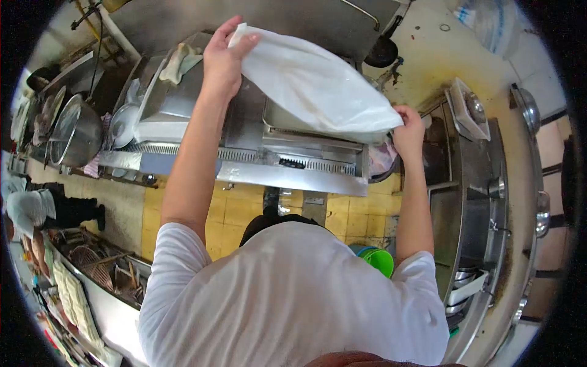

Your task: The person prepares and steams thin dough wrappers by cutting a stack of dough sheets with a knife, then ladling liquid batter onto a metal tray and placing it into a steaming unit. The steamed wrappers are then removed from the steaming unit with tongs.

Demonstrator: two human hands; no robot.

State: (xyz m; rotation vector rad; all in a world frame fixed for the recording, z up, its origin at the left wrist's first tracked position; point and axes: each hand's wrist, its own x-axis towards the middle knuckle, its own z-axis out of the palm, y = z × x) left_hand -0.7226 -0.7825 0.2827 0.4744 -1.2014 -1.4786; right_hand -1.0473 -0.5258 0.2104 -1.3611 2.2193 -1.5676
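Note:
A thin white cloth (315,82) is stretched between my two hands above the metal counter. My left hand (226,56) pinches its upper left corner, and my right hand (408,131) grips the lower right end. The cloth sags slightly, with small wrinkles toward the right. Under it a shallow metal tray (275,120) shows in part; the cloth hides the rest. Beside my right hand, pinkish material (382,158), which I cannot identify, lies in a container.
A crumpled pale cloth (181,63) lies on the steamer at left, near a large metal bowl (76,131). Metal shelving (443,211) stands at right. Green buckets (380,262) sit on the yellow tiled floor (241,211). Another person (38,208) bends at far left.

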